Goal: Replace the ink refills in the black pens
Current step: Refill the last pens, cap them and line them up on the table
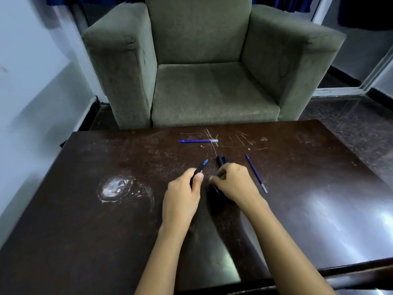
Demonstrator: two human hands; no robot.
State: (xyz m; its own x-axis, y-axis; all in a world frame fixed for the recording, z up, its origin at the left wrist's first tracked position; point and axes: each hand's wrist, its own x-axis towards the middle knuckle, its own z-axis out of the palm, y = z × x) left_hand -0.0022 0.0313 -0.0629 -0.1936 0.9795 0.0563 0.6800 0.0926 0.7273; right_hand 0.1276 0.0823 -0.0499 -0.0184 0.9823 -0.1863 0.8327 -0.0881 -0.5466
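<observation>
Dark wood table (pixel 85 209) holds everything. The left hand (pixel 182 194) holds one black pen (pixel 200 168) with a blue tip. The right hand (pixel 236 184) grips a bunch of black pens (pixel 222 161). One blue refill (pixel 256 173) lies just beside it; two more refills (pixel 197 141) lie farther back. A green armchair (pixel 212 71) stands behind.

bench (pixel 106 231): dark brown wood, scratched, carrying a whitish ring stain (pixel 116 188) at its left
far refills (pixel 198 141): two blue ones lying side by side near the far edge
right refill (pixel 256 173): lying alone at a slant
black pens (pixel 222 161): a bunch resting mid-bench, partly covered by a hand
</observation>
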